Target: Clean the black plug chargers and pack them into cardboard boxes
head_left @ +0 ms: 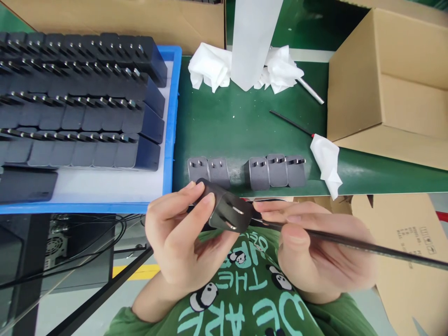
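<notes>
My left hand (185, 233) grips a black plug-in power adapter (227, 207) between thumb and fingers, tilted so its two metal prongs face right and toward me. In my right hand (322, 247) is a long thin black rod-shaped tool (343, 240), pinched between thumb and fingers. Its narrow tip reaches the adapter's prong end; whether it touches is unclear. Just beyond the held adapter, two dark grey adapters (219, 171) stand side by side, prongs up. Three more adapters (277, 170) form a row to their right.
Left, a blue-edged tray (171, 121) carries rows of black adapters (80, 112). White tissues (212, 67) lie around a grey upright plate (255, 42). A tissue-wrapped black stick (292, 122) rests on the green table (217, 121). An open cardboard box (357, 79) stands right.
</notes>
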Demonstrator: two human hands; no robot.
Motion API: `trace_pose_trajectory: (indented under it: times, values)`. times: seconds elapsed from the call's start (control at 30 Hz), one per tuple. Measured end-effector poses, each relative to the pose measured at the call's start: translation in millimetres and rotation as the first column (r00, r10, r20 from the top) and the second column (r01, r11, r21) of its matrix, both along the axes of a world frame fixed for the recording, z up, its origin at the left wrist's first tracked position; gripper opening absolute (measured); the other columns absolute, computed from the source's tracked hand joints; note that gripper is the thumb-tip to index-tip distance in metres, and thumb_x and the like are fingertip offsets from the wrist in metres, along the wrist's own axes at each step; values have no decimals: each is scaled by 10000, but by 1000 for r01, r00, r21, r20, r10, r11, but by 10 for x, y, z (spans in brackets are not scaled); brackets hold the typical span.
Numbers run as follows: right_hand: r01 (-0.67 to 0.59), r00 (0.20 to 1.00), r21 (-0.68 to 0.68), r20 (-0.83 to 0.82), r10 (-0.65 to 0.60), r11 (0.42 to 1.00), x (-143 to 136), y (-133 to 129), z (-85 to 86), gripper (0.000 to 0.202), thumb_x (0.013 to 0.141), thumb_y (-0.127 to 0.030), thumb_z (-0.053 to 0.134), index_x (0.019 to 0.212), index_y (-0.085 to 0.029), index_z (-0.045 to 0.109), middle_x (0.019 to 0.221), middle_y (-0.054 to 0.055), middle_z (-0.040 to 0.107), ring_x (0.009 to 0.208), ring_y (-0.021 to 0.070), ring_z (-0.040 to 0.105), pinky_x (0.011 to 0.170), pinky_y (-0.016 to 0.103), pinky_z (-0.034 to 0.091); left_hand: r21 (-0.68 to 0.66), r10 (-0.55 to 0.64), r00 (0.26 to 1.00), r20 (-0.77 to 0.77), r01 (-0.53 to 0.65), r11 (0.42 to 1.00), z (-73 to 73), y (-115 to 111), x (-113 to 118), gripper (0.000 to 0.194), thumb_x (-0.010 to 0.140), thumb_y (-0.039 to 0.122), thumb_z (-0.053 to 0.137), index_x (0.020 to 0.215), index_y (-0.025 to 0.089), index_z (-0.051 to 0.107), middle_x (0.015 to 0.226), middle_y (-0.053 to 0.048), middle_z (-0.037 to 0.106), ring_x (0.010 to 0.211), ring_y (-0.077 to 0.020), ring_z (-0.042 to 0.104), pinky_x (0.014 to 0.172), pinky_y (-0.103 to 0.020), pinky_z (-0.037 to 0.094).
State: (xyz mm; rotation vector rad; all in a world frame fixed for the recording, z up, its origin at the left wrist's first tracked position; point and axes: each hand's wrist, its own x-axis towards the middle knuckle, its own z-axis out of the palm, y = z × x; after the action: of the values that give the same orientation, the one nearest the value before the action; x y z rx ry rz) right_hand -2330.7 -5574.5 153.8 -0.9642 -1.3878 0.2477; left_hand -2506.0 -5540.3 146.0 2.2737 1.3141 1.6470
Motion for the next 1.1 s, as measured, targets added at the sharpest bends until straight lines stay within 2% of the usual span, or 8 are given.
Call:
trace_pose_trajectory:
  times: [0.17, 0.3, 0.4, 0.57, 0.63, 0.87, 0.97, 1.1]
  values:
    - [-13, 999, 60, -41, 15, 998, -46, 28, -13, 169, 899, -198, 739, 1055, -175, 676, 895, 44, 776, 827, 245, 782, 720, 387, 702, 33, -24, 999, -27, 25, 999, 20, 21, -12, 828, 671, 96, 866, 1405, 363, 590, 1150, -78, 659, 1046, -276, 670, 789, -435, 627]
    - [15, 998, 53, -60, -11, 998, -50, 40, -11, 146, 913, -206, 722, 1052, -204, 675, 875, 21, 775, 800, 230, 781, 712, 374, 701, 72, -48, 998, -41, 50, 996, 20, 48, -12, 869, 630, 77, 880, 1410, 324, 586, 1156, -86, 652, 1040, -270, 667, 779, -428, 619]
    - [-11, 1000, 36, 7, 11, 999, -31, 35, 6, 151, 901, -215, 740, 1036, -205, 674, 870, 21, 778, 818, 239, 783, 714, 379, 702, 45, -30, 1000, 6, 30, 999, 22, 46, 7, 794, 676, 94, 864, 1384, 346, 609, 1153, -92, 656, 1048, -279, 666, 780, -445, 625]
    - [40, 999, 26, 1, -40, 999, -21, 25, 12, 93, 927, -222, 709, 1008, -204, 668, 859, 24, 774, 791, 233, 780, 692, 380, 703, 35, 8, 1000, -18, -7, 999, 33, 33, 34, 748, 739, 160, 840, 1391, 422, 584, 1138, -71, 654, 1045, -279, 671, 787, -458, 642]
    - [23, 1000, 23, 15, -23, 999, -23, 29, 11, 100, 923, -220, 714, 1009, -200, 667, 859, 24, 774, 799, 235, 781, 690, 378, 702, 21, 10, 1000, -21, -10, 1000, 31, 38, 40, 745, 753, 170, 832, 1400, 431, 572, 1150, -70, 649, 1064, -280, 665, 799, -462, 642]
    - [45, 999, 63, -12, -45, 997, -13, 64, 26, 110, 910, -200, 726, 1005, -199, 671, 843, 14, 769, 781, 226, 780, 693, 364, 700, 29, -19, 1000, -7, 20, 999, 19, 53, 54, 789, 707, 103, 855, 1392, 395, 592, 1146, -92, 651, 1064, -278, 657, 772, -465, 634]
    - [11, 1000, 44, 20, -12, 999, -1, 63, 28, 131, 897, -194, 739, 1011, -200, 675, 840, 13, 771, 791, 227, 781, 686, 348, 698, 15, 5, 1000, -23, -5, 1000, 28, 37, 53, 758, 729, 142, 856, 1387, 402, 585, 1148, -79, 654, 1067, -275, 666, 786, -471, 645]
    - [56, 998, 49, -15, -55, 997, -3, 51, -5, 133, 908, -184, 724, 1029, -200, 672, 858, 15, 772, 785, 221, 780, 704, 358, 697, 8, 16, 999, -42, -15, 1000, 39, 34, 49, 730, 730, 140, 848, 1367, 388, 594, 1143, -62, 658, 1057, -276, 676, 784, -469, 650]
